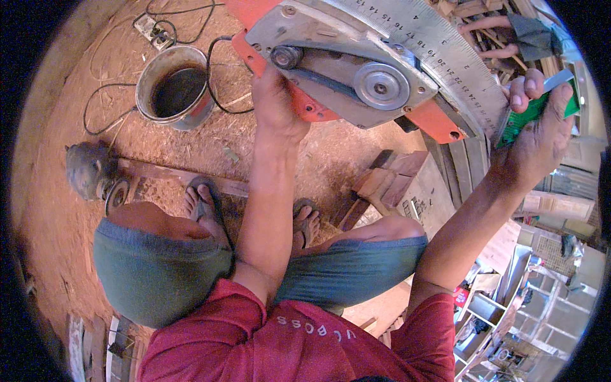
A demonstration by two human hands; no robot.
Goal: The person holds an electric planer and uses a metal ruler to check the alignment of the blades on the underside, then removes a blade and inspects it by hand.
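My left hand is wrapped round the orange lower edge of an electric planer, held up with its side cover off. A drive belt runs between a small dark pulley and a larger silvery pulley. Across the planer's far side lies the wide steel blade of a try square, marked like a ruler. My right hand is closed on the square's green handle, its fingers curled over the top. The contact between blade and planer is partly hidden.
A bucket of dark liquid stands at the left, near a power strip and loose cable. An angle grinder lies by my knee. Wood blocks are stacked right of my feet. Another person's legs show at top right.
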